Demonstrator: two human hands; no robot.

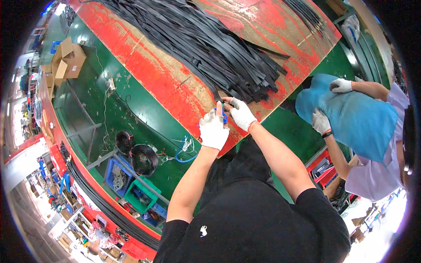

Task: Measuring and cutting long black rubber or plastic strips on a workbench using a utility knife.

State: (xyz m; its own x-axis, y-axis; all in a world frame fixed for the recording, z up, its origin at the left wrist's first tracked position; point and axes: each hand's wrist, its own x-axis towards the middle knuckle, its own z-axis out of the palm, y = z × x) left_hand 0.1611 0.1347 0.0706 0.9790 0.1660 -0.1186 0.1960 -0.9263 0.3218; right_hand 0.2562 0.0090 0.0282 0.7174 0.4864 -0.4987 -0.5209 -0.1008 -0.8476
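Left hand: my gloved left hand is closed around a blue-handled tool, over the table near its closest corner.
Right hand: my gloved right hand has its fingertips bent in beside the tool, at a black strip; I cannot tell whether they pinch it.
Strip: it runs along the side of the pile to my fingers, near that same corner.
Pile: a thick bundle of flat black strips slants across from the far edge, its loose ends close to the edge nearest me.
Table: red, worn to brown in patches; thin black rods lie toward its right corner.
Co-worker: a person in a blue apron and white gloves, beyond the right-hand edge.
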